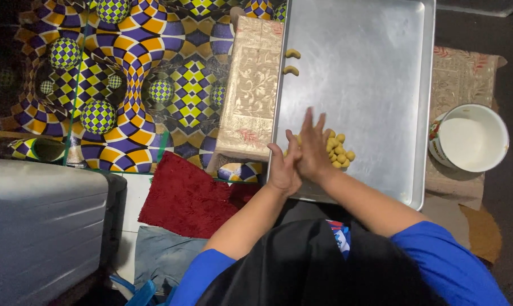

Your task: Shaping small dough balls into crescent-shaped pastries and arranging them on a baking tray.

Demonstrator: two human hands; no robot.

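we are pressing our left hand [283, 170] and right hand [313, 148] together over the metal tray [375, 68]. we cannot tell what they are grasping. yellow dough balls [339, 152] are lying beside them.

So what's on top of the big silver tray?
On the tray lie a pile of small yellow dough pieces and two curved ones. The pressed-together hands hide anything beneath them.

A white bowl [470, 137] sits right of the tray; red mat [182, 195] lies left.

Your tray [369, 68]: brushed metal, dull sheen. Dough pieces [338, 150]: matt, smooth. Red mat [182, 198]: shaggy cloth. White tub [469, 139]: glossy plastic. Beige runner [250, 85]: woven brocade.
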